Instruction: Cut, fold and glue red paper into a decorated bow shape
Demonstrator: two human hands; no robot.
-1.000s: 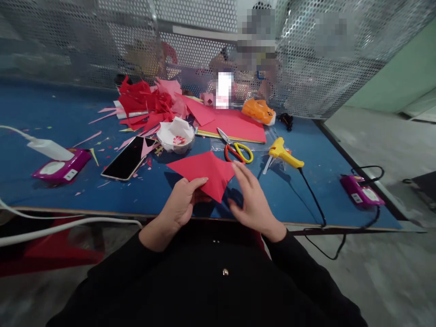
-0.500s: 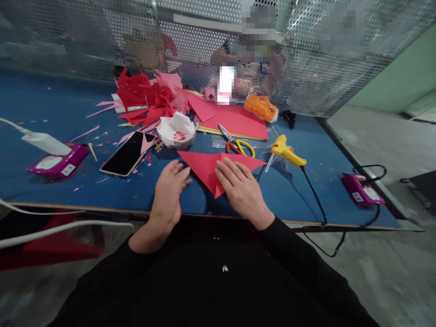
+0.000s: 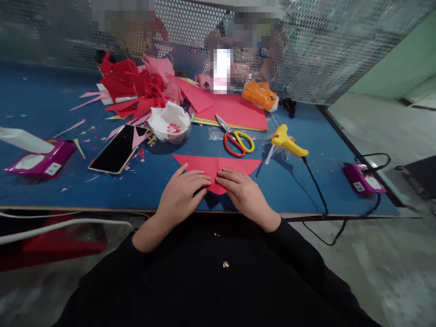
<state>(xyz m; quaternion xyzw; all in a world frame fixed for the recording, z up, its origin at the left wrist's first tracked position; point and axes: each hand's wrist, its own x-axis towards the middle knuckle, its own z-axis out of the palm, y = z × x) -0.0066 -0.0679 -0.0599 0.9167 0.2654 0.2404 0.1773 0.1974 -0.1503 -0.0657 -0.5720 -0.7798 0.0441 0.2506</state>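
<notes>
left hand (image 3: 182,193): palm down, fingers loosely spread and nearly straight, with no grip that shows; they rest on the paper's left half near the middle crease, probably to keep that side flat.
right hand (image 3: 247,190): mirrors it on the right half, fingers close together and slightly bent, pressing rather than pinching; where its thumb ends i cannot tell.
red paper (image 3: 211,164): folded, under both hands near the front edge of the table (image 3: 136,190); its long straight side faces away and its blunt tip faces the person, likely so both hands can meet evenly at the crease.
left block (image 3: 39,161) and right block (image 3: 364,178): purple, set well out to the sides, seemingly to keep wires off the middle; a white plug (image 3: 25,141) sits in the left one.
glue gun (image 3: 286,141): yellow, on its side to the right of the paper, seemingly parked within reach.
phone (image 3: 114,150): lies flat at left, a pink scrap over one end.
scissors (image 3: 229,132): handles towards the person, perhaps for easy grasping; tips over the stack.
bowl (image 3: 184,134): lined with white paper, perhaps to protect the red-and-white piece (image 3: 174,128) inside.
stack (image 3: 235,112): red sheet uppermost, other colours beneath.
scraps (image 3: 132,86): heaped far left, perhaps pushed aside for elbow room.
packet (image 3: 259,95): orange, by the stack's far right corner.
mesh (image 3: 316,68): stands behind everything.
</notes>
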